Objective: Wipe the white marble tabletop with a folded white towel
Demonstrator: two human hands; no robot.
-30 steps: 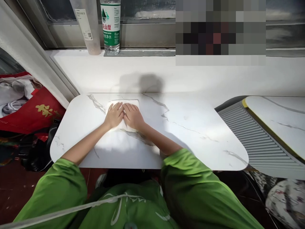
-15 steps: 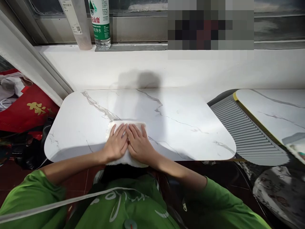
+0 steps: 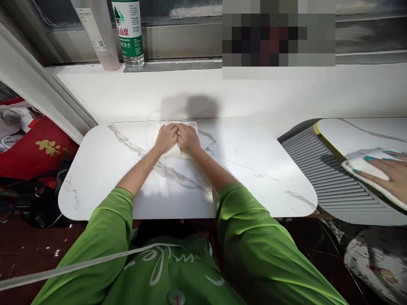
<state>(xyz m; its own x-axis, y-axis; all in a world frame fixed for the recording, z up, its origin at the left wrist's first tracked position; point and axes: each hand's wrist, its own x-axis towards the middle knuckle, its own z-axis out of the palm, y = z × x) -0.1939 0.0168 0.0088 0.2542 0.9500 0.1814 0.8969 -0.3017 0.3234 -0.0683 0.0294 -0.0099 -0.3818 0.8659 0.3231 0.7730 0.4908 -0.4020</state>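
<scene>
A white cloth (image 3: 177,152) lies on the white marble-patterned table (image 3: 254,186), near its far edge. My left hand (image 3: 167,137) presses on the cloth's left part, palm down. Beside it my right hand (image 3: 189,137) presses on the right part, and the two hands touch at the fingers. The fingers of both rest over the cloth and look foreshortened; the palms hide much of the cloth. A small fold of it rises between the hands.
A frosted bottle (image 3: 98,38) and a green-labelled water bottle (image 3: 129,38) stand on the window ledge. At right, another person's hand (image 3: 388,169) lies on a white cloth (image 3: 365,163) on a second table (image 3: 337,131). A red bag (image 3: 38,148) is at left.
Both my hands have slid the cloth forward from the table's near edge to its far edge, and my arms are stretched further. The other person's hand has come into view at right.
</scene>
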